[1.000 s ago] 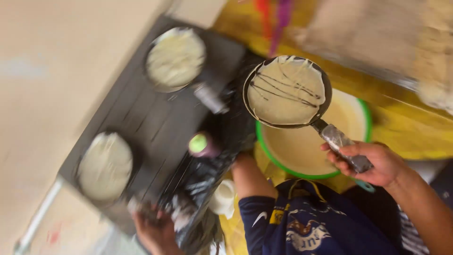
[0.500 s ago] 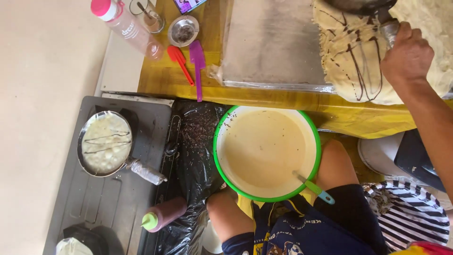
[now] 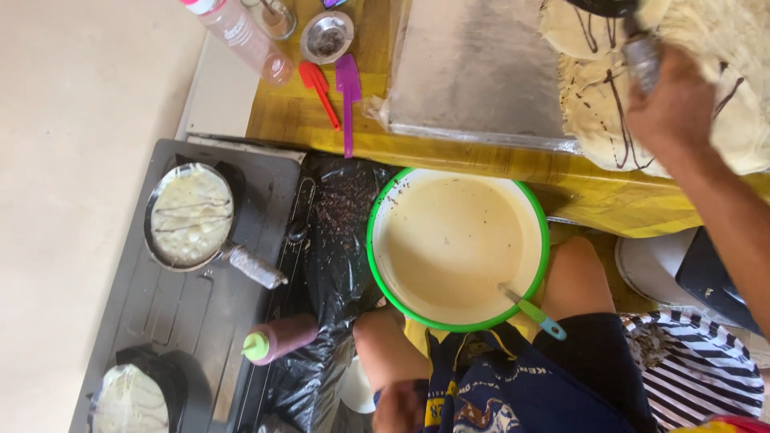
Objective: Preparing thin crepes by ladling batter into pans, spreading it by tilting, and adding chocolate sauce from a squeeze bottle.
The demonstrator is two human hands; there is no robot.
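My right hand (image 3: 678,104) is at the top right, shut on the metal handle (image 3: 642,52) of a small dark pan (image 3: 609,6) that is mostly cut off by the top edge. Under it lies a pile of pale crepes (image 3: 601,120) streaked with chocolate lines. My left hand (image 3: 397,407) shows only partly at the bottom edge beside a white cup (image 3: 357,389); its grip is unclear. A green-rimmed bowl (image 3: 373,240) of batter rests on my lap with a ladle (image 3: 533,311) in it.
A grey stove (image 3: 200,313) on the left holds a pan with a striped crepe (image 3: 188,215) and a second pan (image 3: 132,397). A squeeze bottle (image 3: 281,337) lies on a black bag (image 3: 337,216). A foil tray (image 3: 481,68), red spatula (image 3: 319,88), purple spatula (image 3: 348,96) and pink bottle (image 3: 245,36) sit on the yellow table.
My right hand carried the pan from above the batter bowl up and right to the crepe pile. The crepe that was in the pan now seems to lie on the pile.
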